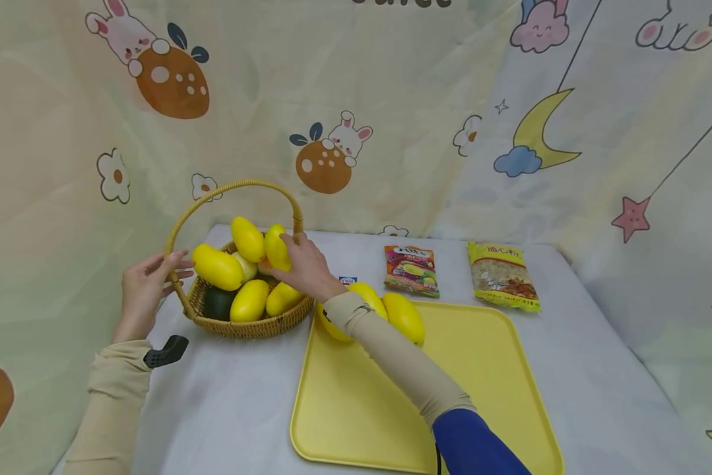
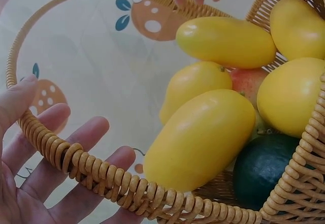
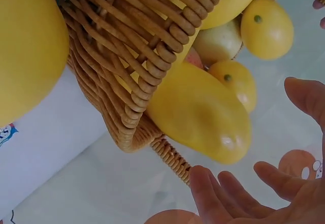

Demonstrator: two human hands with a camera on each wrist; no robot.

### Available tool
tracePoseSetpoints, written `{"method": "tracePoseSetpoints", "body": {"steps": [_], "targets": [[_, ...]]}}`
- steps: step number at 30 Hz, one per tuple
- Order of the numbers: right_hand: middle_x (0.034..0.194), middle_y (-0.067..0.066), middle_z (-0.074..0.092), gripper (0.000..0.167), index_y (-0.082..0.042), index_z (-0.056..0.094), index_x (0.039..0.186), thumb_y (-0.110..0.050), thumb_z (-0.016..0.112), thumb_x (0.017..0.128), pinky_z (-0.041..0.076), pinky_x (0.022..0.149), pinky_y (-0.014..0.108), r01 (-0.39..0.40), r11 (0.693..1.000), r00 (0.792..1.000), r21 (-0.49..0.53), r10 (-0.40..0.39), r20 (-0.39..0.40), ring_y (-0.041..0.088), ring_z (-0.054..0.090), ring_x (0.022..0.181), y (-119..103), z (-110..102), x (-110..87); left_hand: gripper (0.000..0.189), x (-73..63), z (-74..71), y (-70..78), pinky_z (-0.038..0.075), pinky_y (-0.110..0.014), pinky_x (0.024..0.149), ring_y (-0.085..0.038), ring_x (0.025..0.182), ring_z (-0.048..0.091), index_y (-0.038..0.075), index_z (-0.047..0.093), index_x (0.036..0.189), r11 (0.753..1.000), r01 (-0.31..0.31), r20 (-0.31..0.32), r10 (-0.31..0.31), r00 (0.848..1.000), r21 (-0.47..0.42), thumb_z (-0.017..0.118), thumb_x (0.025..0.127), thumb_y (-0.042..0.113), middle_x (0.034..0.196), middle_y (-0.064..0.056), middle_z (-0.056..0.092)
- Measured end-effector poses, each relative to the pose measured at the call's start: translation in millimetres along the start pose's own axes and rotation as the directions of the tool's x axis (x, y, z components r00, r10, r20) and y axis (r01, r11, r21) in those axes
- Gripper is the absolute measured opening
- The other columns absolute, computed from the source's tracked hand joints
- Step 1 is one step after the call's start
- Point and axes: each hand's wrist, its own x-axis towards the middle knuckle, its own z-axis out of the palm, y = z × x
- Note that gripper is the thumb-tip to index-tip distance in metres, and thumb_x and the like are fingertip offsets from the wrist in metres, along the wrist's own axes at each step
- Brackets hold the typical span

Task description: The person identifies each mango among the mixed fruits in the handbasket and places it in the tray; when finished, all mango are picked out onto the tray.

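Observation:
A wicker basket [image 1: 260, 328] stands at the left of the table, filled with several yellow mangoes [image 1: 218, 266], a dark green avocado [image 2: 266, 168], a pale round fruit [image 3: 218, 42] and a reddish fruit [image 2: 248, 84]. My left hand [image 1: 144, 287] is at the left base of the basket's handle [image 2: 127, 186], fingers spread loosely behind it and the thumb across its other side. At the basket's right side, my right hand [image 1: 309, 269] is beside an upright mango [image 1: 277, 247]. In the right wrist view its fingers [image 3: 284, 183] are apart from that mango [image 3: 203, 115].
A yellow tray [image 1: 356, 422] lies in front, right of the basket, with yellow mangoes [image 1: 404, 318] at its back left corner under my right forearm. Behind it lie a red candy packet [image 1: 412, 270] and a yellow food bag [image 1: 504, 277]. A patterned cloth [image 1: 403, 165] hangs behind.

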Motion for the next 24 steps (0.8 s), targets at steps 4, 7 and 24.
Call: {"method": "tracePoseSetpoints", "body": {"steps": [4,7,24], "targets": [[0.135,0.012,0.044,0.080,-0.014,0.034,0.148,-0.057,0.061,0.086,0.048,0.086,0.031,-0.026,0.999,1.000,-0.026,0.025,-0.015,0.021,0.051,0.103,-0.6,4.2,8.6,0.049,-0.6,1.6,-0.3,0.051,-0.014,0.064,0.000,0.074,0.069,0.004,0.061,0.126,1.000,-0.003,0.000,0.003,1.000,0.019,0.064,0.091,0.039,0.081,0.016,0.072],[0.138,0.013,0.042,0.080,-0.014,0.031,0.150,-0.050,0.064,0.087,0.049,0.085,0.032,-0.051,0.998,0.998,-0.029,0.051,-0.022,0.022,0.052,0.104,-0.8,7.6,16.1,0.048,-1.0,2.1,-0.3,0.051,-0.014,0.064,0.000,0.074,0.069,0.004,0.062,0.125,1.000,-0.009,-0.005,0.009,1.000,0.022,0.064,0.091,0.038,0.080,0.016,0.072],[0.137,0.016,0.043,0.082,-0.014,0.025,0.150,-0.041,0.069,0.087,0.052,0.083,0.035,-0.114,0.993,0.993,-0.028,0.114,-0.015,0.028,0.056,0.109,-5.2,23.9,37.9,0.047,-2.6,3.6,0.8,0.053,-0.015,0.066,-0.002,0.075,0.070,0.003,0.063,0.123,0.999,-0.027,-0.010,0.027,1.000,0.041,0.065,0.091,0.038,0.081,0.014,0.072]]}}
